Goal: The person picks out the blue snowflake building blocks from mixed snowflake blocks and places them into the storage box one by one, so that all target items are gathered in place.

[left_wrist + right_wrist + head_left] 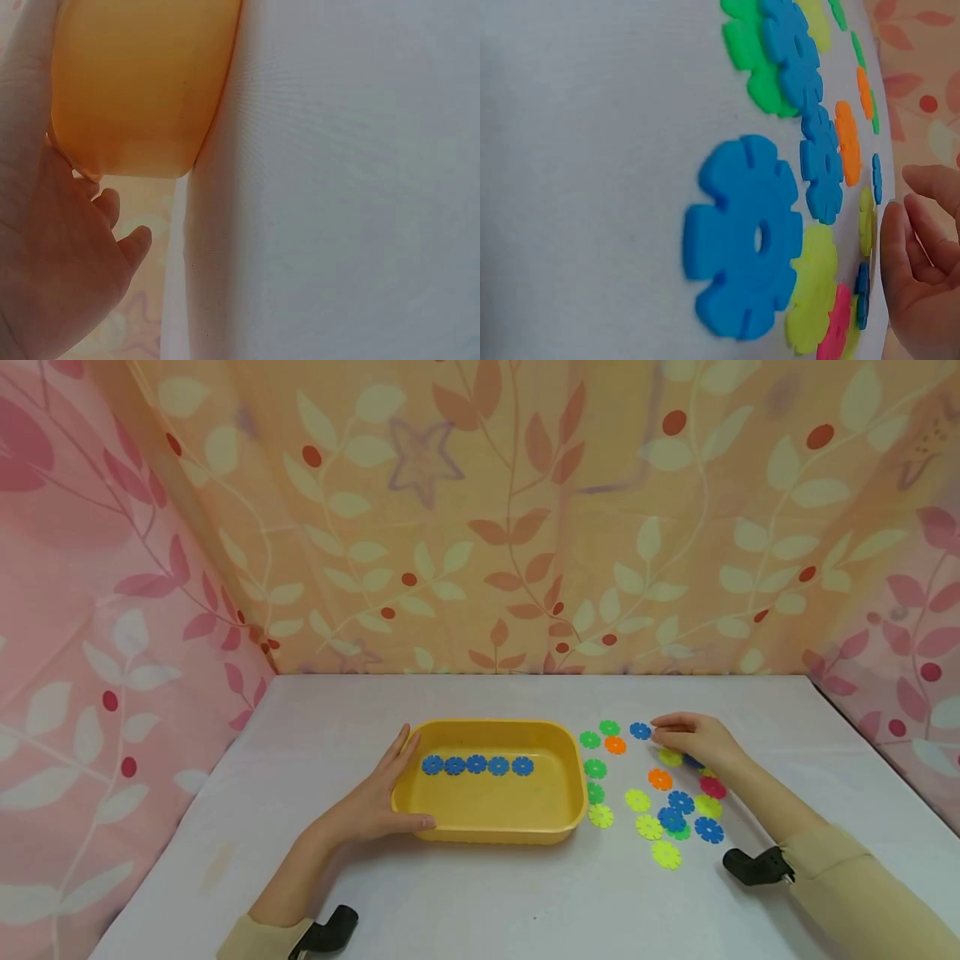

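Observation:
A yellow plastic basin [487, 822] stands on the table, with several blue flower-shaped discs [476, 764] in a row inside it. At its left end, my left hand [371, 797] rests against the basin, fingers extended along the side and thumb across the front rim. The left wrist view shows that hand [71, 255] beside the basin wall [142, 90]. My right hand [701, 742] is over the scattered discs at the right, its fingertips close by a single blue disc [640, 731]. In the right wrist view, the thumb and fingers [896, 247] are apart with nothing visible between them.
Green discs [595, 768] lie close along the basin's right side. Orange [660, 779], yellow [666, 855], pink [712, 787] and more blue discs [708, 830] are spread to the right, some overlapping. Patterned curtains [510, 527] surround the white table [480, 902].

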`<state>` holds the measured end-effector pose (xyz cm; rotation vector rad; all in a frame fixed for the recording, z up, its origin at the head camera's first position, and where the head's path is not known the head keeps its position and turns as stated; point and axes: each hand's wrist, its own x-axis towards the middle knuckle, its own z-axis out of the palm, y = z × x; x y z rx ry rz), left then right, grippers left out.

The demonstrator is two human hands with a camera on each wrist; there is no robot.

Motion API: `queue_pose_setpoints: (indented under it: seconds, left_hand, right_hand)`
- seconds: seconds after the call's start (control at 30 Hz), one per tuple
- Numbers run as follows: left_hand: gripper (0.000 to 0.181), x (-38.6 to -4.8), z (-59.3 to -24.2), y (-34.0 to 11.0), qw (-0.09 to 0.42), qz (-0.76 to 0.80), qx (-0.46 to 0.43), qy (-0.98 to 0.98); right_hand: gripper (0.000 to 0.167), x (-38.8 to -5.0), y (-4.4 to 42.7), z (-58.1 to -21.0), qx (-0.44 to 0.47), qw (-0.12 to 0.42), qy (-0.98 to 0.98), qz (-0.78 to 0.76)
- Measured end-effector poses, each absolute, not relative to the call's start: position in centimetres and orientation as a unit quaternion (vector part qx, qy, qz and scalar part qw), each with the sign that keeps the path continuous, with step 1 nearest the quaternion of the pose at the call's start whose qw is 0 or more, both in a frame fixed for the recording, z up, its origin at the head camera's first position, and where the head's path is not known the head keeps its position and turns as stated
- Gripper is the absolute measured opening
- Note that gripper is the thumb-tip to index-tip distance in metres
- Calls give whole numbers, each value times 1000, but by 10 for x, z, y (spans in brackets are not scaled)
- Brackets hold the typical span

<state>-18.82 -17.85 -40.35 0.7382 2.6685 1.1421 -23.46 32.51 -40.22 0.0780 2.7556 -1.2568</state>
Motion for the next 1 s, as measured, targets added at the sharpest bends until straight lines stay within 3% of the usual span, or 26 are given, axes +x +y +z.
queue_pose_setpoints:
  seconds: [0.63, 1.0]
  left_hand:
    - [121, -186, -402, -177, 81, 386, 236, 888]
    - [121, -187, -403, -177, 81, 384, 235, 889]
  right_hand:
    - [43, -251, 313, -406, 8, 19, 948, -319]
    - [39, -252, 319, -402, -19, 28, 953, -302]
